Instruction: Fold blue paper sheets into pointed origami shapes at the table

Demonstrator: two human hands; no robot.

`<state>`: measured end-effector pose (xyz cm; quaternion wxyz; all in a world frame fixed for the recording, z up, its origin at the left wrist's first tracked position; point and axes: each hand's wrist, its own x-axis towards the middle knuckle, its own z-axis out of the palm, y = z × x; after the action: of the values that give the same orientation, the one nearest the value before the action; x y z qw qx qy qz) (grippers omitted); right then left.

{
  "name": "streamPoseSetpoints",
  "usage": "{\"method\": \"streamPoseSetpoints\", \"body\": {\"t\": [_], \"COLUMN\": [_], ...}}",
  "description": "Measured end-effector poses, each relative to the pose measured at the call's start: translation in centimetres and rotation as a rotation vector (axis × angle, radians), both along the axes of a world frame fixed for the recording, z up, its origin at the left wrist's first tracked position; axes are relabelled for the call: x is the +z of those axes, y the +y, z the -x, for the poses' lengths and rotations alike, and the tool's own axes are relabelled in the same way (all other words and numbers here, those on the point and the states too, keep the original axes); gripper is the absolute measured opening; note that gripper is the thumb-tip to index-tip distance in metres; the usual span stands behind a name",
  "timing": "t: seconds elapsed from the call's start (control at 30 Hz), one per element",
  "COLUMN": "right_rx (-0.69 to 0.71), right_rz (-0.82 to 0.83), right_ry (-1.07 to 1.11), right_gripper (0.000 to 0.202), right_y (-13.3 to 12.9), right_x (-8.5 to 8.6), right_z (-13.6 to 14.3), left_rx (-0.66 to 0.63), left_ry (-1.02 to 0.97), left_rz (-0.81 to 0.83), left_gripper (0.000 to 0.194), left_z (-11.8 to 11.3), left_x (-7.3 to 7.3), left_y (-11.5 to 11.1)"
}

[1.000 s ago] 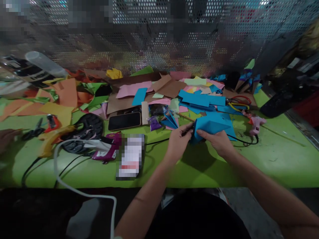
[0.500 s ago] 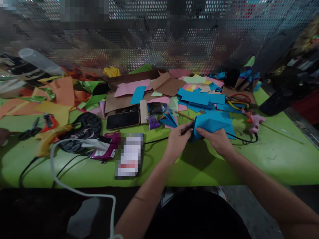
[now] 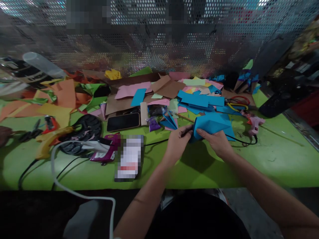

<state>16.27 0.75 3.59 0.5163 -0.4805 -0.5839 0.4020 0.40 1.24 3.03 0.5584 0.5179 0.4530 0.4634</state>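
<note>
Between my hands, above the green table, is a folded piece of blue paper [image 3: 211,122]. My right hand [image 3: 219,142] grips its lower right side, with the thumb lying on top. At its left edge my left hand [image 3: 179,139] pinches the paper with fingers closed; the fingertips are dark and partly hidden. A small folded blue and brown paper piece [image 3: 168,121] lies just beyond my left hand. Behind the held paper sits a pile of flat blue paper strips [image 3: 196,98]. To the right rests a pink glue gun [image 3: 255,123] with a black cable.
Left of my hands lie a phone with a lit screen [image 3: 130,157], a dark phone [image 3: 123,121], a purple packet [image 3: 107,149], a yellow glue gun [image 3: 47,142] and scissors [image 3: 31,131]. Pliers [image 3: 236,103] lie right of the strips. Orange paper [image 3: 66,94] covers the back left. Behind stands a perforated metal panel [image 3: 149,43].
The view has shifted slightly, so the table sits a little lower. Both hands keep their hold on the blue paper, almost unmoved.
</note>
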Motion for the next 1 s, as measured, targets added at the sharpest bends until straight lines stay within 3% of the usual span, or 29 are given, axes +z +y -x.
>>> {"method": "streamPoseSetpoints", "body": {"t": [0.5,0.77,1.0], "right_rx": [-0.014,-0.023,-0.051], "right_rz": [0.019,0.039,0.069], "right_ry": [-0.030,-0.013,0.041], "right_gripper": [0.027,0.028,0.027], "right_y": [0.03,-0.19,-0.23], "right_x": [-0.66,0.18,-0.11], "right_z": [-0.20,0.04,0.11], "left_rx": [-0.017,-0.071,-0.083], "left_ry": [0.021,0.015,-0.023], "left_rz": [-0.035,-0.054,-0.037], "left_gripper": [0.031,0.034,0.037], "left_z": [0.09,0.26,0.22], "left_x": [-0.27,-0.43,-0.39], "left_y": [0.03,-0.11,-0.21]}}
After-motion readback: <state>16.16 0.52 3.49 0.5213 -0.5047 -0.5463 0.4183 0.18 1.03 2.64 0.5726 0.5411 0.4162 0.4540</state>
